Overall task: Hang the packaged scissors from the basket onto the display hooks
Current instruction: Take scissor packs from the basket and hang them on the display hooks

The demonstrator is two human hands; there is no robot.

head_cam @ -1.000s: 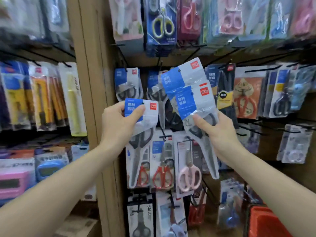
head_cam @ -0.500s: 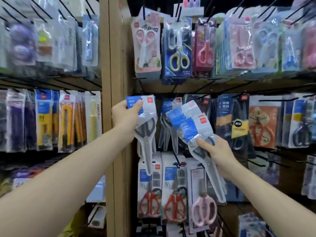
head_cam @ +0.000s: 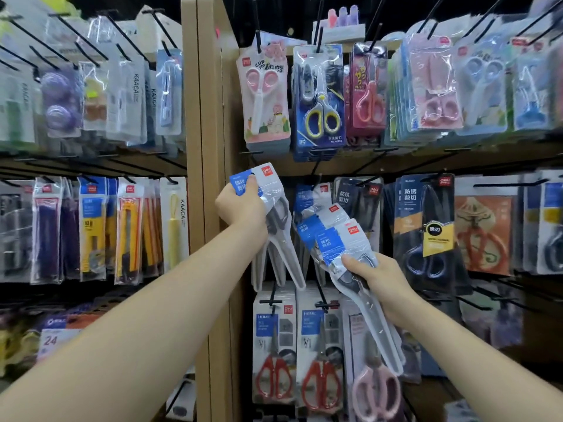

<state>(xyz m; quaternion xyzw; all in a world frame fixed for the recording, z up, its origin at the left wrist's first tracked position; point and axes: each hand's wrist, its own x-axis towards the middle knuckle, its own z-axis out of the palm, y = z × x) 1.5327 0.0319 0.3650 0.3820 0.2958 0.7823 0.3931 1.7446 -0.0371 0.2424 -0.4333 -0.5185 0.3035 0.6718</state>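
While I line it up with the middle row, the pack (head_cam: pixel 275 193) sits high in my left hand (head_cam: pixel 240 208), thumb pressed on its blue header and fingers curled behind. That leaves the hang hole at the top free to meet a hook. It is raised just right of the post (head_cam: pixel 207 178), in front of like packs (head_cam: pixel 260 269) already hanging there. My right hand (head_cam: pixel 377 278) grips the spare packs (head_cam: pixel 341 236) near their handle end, fanned and tilted. I judge I hold them lower and apart so they are out of the way. The hook itself I cannot find: the header covers it, and I cannot tell whether the hole is on it yet. How many spares I hold is unclear, since two or three headers overlap. The basket is out of view, and the racks blur toward the edges.
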